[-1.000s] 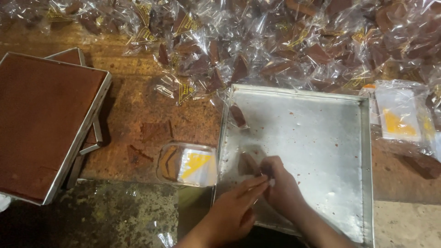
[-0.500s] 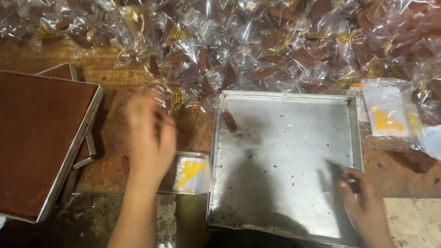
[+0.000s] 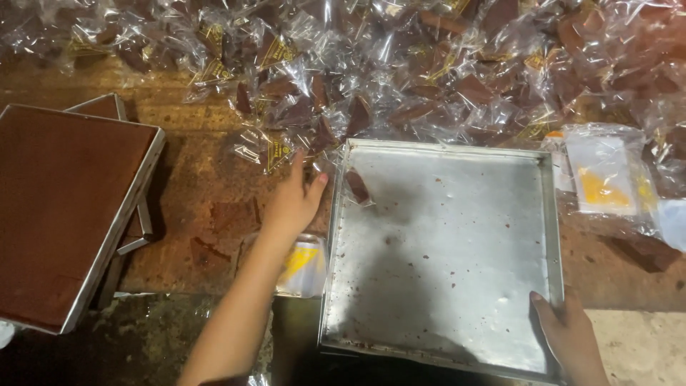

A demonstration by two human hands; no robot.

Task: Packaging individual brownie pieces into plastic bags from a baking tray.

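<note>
**Hands at the metal tray**

Head view: beside the tray [image 3: 457, 343], the left hand [image 3: 293, 204] has moved up the bench [image 3: 207, 214], grip spread open toward wrapped pieces [image 3: 268, 150] just ahead. Right hand [image 3: 572, 336] now clasps the tray's near corner.

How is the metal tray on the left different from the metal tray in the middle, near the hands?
The left tray is filled edge to edge with a flat brown slab, while the middle tray is nearly bare: crumbs and one wrapped brown piece. The left tray rests on another tray and no hand touches it; the right hand grips the middle tray's near corner, and the left hand lies beside it. Both are shallow, square-cornered metal trays.
</note>
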